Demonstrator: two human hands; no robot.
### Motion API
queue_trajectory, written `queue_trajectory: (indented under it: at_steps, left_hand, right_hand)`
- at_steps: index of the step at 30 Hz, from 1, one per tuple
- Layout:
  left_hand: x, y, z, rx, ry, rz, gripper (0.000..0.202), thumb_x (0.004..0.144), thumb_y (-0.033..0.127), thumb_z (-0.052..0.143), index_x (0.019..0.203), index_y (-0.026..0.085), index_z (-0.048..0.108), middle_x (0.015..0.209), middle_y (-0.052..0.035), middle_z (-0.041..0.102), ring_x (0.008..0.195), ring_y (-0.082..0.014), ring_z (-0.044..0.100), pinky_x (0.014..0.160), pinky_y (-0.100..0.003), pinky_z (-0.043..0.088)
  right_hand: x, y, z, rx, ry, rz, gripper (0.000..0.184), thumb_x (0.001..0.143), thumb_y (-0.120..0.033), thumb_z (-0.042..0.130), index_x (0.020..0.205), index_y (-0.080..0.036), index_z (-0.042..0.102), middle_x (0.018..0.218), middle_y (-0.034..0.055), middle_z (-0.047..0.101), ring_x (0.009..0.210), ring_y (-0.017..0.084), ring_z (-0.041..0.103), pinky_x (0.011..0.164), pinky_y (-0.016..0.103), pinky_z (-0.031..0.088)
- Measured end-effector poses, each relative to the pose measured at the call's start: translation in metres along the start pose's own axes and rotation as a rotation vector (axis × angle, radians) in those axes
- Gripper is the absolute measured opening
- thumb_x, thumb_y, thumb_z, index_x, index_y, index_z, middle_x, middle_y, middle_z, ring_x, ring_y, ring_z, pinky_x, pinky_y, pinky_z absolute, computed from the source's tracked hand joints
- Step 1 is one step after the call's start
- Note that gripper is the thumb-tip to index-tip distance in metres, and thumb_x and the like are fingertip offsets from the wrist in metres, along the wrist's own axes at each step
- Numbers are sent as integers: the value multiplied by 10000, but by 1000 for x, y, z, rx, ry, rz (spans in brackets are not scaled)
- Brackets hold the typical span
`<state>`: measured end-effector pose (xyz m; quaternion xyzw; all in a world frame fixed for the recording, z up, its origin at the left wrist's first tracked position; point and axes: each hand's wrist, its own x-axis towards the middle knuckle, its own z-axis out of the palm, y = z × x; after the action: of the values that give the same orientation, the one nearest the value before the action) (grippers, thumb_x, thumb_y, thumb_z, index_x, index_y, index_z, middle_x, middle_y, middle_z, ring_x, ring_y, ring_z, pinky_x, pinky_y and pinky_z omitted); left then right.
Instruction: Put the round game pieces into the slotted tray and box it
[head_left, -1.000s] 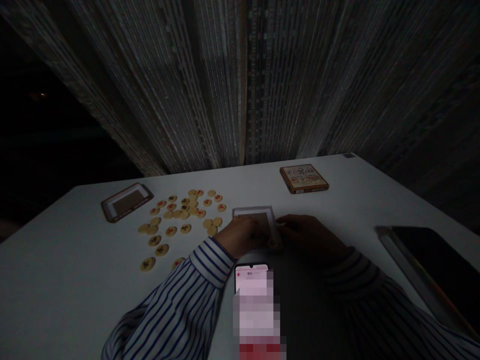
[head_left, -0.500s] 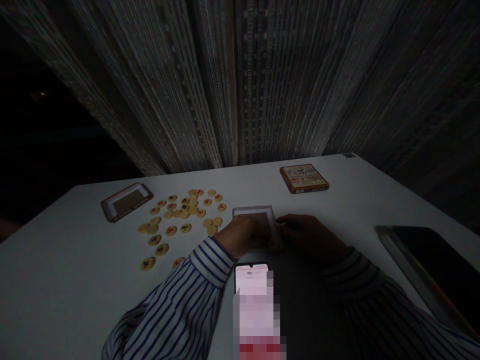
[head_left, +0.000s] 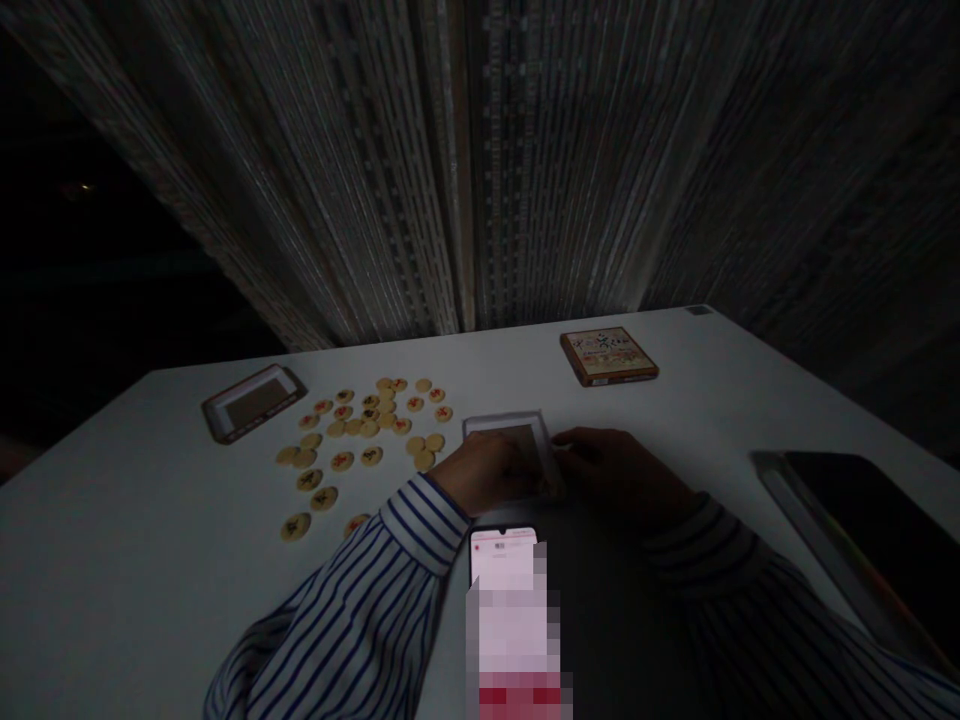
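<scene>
A small white open tray lies in the middle of the white table. My left hand rests over its near left part with curled fingers; what they hold is hidden in the dim light. My right hand lies against the tray's right edge, fingers closed toward it. Several round tan game pieces with red and black marks are scattered to the left of the tray.
A second shallow tray sits at the far left. A printed brown box lies at the back right. A lit phone lies near me, and a dark tablet-like slab is at the right edge. Curtains hang behind.
The single piece seen at the tray's near corner a second ago no longer shows. Both hands stay almost still at the tray.
</scene>
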<state>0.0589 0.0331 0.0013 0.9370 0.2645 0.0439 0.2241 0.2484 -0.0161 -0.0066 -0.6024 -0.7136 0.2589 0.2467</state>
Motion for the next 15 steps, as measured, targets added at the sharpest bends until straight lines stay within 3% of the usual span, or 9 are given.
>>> queue_trajectory:
  at_steps: [8,15]
  left_hand:
    - [0,0,0,-4,-7,-3,215,828,300,509,793,182,686,774,-24,647,728,-124,563,667,-228,392]
    - [-1,-2,2,-23,6,-3,234,834,306,501,788,172,686,772,-33,642,711,-127,561,660,-241,400]
  right_hand:
    - [0,0,0,31,-5,16,293,806,-298,499,1035,-171,629,820,61,704,680,158,643,639,295,501]
    - [-1,-1,0,19,-1,11,306,809,-296,487,1031,-137,626,839,73,701,704,160,640,644,276,485]
